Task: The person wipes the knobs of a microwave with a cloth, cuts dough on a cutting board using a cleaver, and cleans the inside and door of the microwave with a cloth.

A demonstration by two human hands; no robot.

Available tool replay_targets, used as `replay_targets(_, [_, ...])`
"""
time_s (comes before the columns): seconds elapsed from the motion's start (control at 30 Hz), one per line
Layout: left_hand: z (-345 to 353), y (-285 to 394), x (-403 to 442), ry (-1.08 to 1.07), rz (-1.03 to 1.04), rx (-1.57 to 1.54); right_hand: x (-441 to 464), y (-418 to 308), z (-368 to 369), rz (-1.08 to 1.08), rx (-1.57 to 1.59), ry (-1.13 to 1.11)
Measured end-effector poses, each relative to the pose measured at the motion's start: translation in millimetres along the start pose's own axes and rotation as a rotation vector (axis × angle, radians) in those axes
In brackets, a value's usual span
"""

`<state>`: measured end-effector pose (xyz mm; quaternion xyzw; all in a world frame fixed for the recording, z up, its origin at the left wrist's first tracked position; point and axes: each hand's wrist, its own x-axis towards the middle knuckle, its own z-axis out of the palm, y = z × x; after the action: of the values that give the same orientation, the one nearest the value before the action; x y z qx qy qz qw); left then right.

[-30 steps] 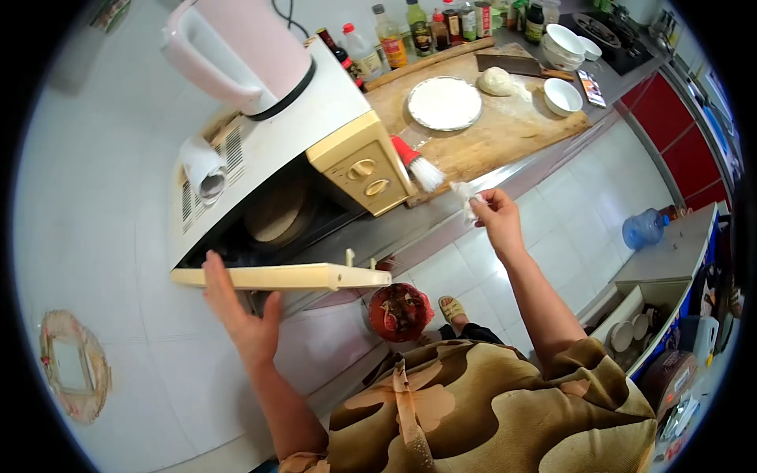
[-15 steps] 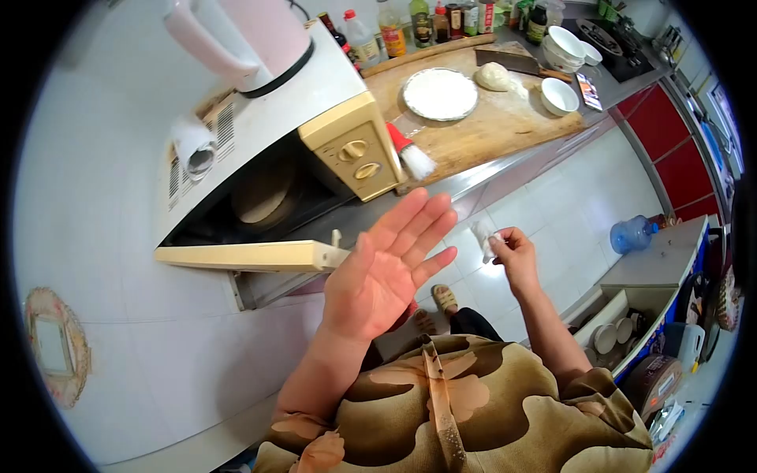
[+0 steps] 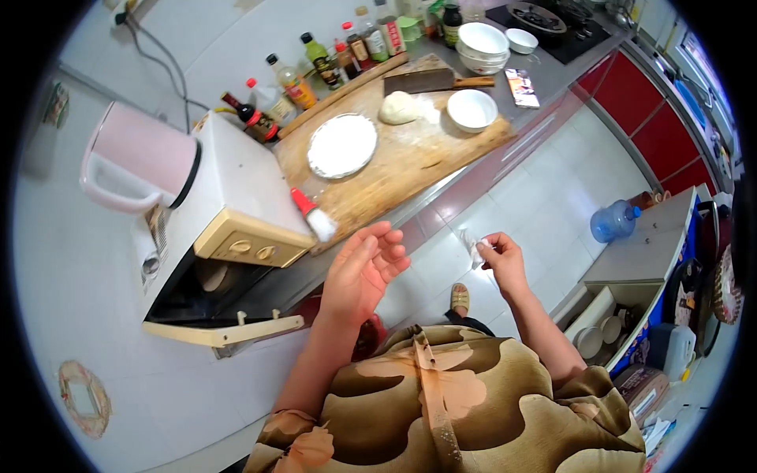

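Observation:
My left hand (image 3: 364, 268) hovers with nothing in it, its fingers loosely curled and apart. The raised palm is in front of the counter edge, just below a brush (image 3: 314, 215) with a red handle and white bristles. My right hand (image 3: 505, 260) pinches a crumpled white tissue (image 3: 473, 247) between thumb and fingers, held out over the tiled floor. On the wooden board (image 3: 386, 181) lie a round white dish (image 3: 341, 146), a ball of dough (image 3: 400, 108), a cleaver (image 3: 418, 81) and a white bowl (image 3: 471, 110).
At left stands a microwave (image 3: 251, 240) with its door (image 3: 225, 333) hanging open; a pink kettle (image 3: 142, 158) sits on top. Several bottles (image 3: 319, 59) line the wall. Behind my right arm are a water jug (image 3: 613, 222) and an open drawer (image 3: 597, 315).
My left hand has tilted and its fingers have curled in from a flat, spread palm. My right hand still holds the tissue. The view has swung right, along the counter.

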<state>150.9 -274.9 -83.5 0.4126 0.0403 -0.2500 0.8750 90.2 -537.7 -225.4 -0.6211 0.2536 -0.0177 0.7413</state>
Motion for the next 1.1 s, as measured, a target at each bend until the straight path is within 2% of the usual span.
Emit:
replay_targets(0.07, [18, -7, 27, -0.147, 0.007, 0.060, 12, -16, -31, 0.012, 0.042, 0.093])
replay_targets(0.2, [52, -19, 65, 0.004, 0.093, 0.421, 25, -1, -91, -0.196, -0.090, 0.248])
replay_targets(0.23, [56, -23, 74, 0.048, 0.097, 0.514, 21, 2, -97, -0.189, -0.042, 0.289])
replay_targets(0.3, [65, -36, 90, -0.008, 0.123, 0.625, 1, -9, -110, -0.036, 0.066, 0.325])
replay_targets(0.33, [73, -43, 97, -0.024, 0.126, 0.672, -1, 10, -117, -0.023, 0.026, 0.369])
replay_targets(0.67, [127, -101, 159, -0.268, 0.030, 0.723, -95, 32, -153, 0.052, 0.128, 0.733])
replay_targets(0.77, [134, -125, 163, -0.372, -0.166, 0.707, -114, 51, -151, -0.057, 0.272, 0.845])
replay_targets(0.8, [148, -127, 150, -0.410, -0.228, 0.750, -124, 45, -154, 0.034, 0.187, 0.833])
replay_targets(0.83, [143, -133, 146, -0.482, -0.239, 0.754, -127, 47, -149, 0.013, 0.252, 0.861])
replay_targets(0.87, [142, -141, 144, -0.491, -0.263, 0.759, -127, 54, -153, -0.039, 0.271, 0.790])
replay_targets(0.97, [143, -150, 140, -0.626, -0.371, 0.810, -120, 31, -145, 0.028, 0.371, 0.756])
replay_targets(1.07, [133, -149, 148, -0.805, -0.325, 0.955, -94, 11, -134, -0.038, 0.377, 0.600])
replay_targets(1.1, [137, -151, 136, -0.788, -0.298, 0.964, -95, 7, -136, -0.054, 0.378, 0.572])
